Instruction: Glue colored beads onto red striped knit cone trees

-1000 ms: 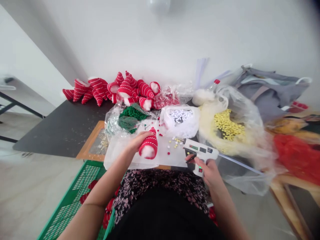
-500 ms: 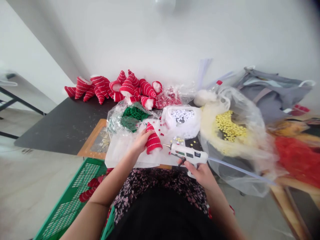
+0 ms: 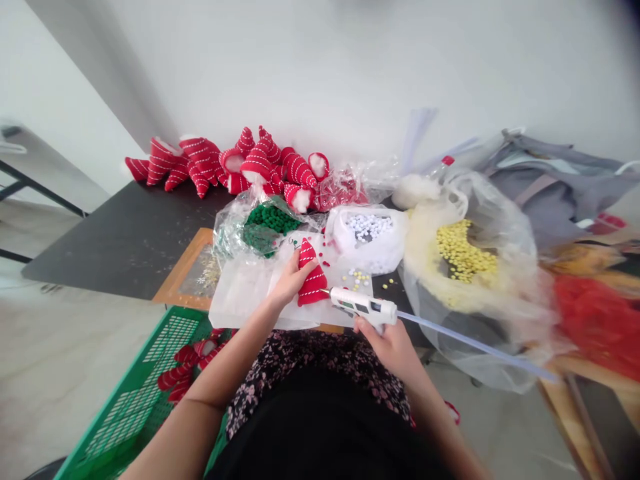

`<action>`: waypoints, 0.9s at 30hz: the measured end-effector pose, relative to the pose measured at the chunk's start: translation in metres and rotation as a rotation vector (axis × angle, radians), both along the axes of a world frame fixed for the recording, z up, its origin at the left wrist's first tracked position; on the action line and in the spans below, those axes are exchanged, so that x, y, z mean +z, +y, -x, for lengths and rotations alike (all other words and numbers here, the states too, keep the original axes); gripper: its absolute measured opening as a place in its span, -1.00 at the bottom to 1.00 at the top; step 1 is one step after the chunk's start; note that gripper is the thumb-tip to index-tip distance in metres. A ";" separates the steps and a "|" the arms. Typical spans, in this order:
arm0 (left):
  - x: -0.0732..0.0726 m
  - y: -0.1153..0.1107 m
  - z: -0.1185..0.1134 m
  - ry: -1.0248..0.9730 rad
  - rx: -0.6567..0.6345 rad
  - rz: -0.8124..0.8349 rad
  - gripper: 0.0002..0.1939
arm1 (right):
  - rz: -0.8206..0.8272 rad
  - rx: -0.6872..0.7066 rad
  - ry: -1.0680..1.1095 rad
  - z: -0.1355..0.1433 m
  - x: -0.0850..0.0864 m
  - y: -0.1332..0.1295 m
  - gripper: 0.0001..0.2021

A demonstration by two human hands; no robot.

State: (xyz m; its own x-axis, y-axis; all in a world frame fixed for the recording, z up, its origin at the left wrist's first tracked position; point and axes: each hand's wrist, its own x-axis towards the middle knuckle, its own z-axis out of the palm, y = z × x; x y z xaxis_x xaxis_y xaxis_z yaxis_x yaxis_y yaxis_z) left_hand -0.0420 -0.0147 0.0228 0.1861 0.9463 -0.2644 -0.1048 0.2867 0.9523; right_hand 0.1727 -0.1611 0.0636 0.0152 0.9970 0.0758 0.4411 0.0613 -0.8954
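A small red cone with white stitched stripes (image 3: 312,280) stands point up over the white sheet, gripped by my left hand (image 3: 291,279) along its left side. My right hand (image 3: 387,339) is closed round the handle of a white glue gun (image 3: 364,305). The gun's nozzle points left and meets or nearly meets the cone's lower right edge. From the gun's back a long clear glue stick (image 3: 475,343) sticks out to the right. Small yellow and red pompoms (image 3: 357,275) lie scattered on the sheet (image 3: 240,293) just behind the gun.
Striped red cones (image 3: 200,160) are piled along the wall. Bags of green pompoms (image 3: 267,223), white pompoms (image 3: 370,227) and yellow pompoms (image 3: 465,250) stand behind my hands. A green basket (image 3: 125,393) with more red cones is at the lower left. Red netting (image 3: 595,320) lies far right.
The glue gun has moved left, bringing its nozzle to the cone's edge. My left hand has turned the cone more upright and shifted it slightly right. The whole view has shifted a little.
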 end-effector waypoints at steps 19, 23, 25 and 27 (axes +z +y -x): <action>0.004 0.001 -0.002 -0.031 0.029 0.060 -0.55 | -0.021 -0.027 -0.058 -0.009 -0.004 -0.004 -0.63; 0.004 0.003 0.000 -0.070 0.064 0.116 -0.60 | -0.016 -0.061 -0.004 -0.015 -0.002 -0.003 -0.60; 0.002 0.004 0.000 -0.085 0.080 0.134 -0.59 | -0.017 -0.062 0.037 -0.015 0.000 -0.001 -0.58; -0.002 0.004 0.000 -0.111 0.092 0.140 -0.55 | -0.026 -0.054 0.057 -0.013 0.002 0.003 -0.56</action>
State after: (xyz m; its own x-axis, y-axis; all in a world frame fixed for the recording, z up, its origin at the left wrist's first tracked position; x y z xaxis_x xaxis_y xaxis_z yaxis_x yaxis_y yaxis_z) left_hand -0.0415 -0.0105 0.0205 0.1364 0.9162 -0.3769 -0.2389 0.3996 0.8850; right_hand 0.1856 -0.1583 0.0653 0.0741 0.9923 0.0989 0.3923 0.0622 -0.9177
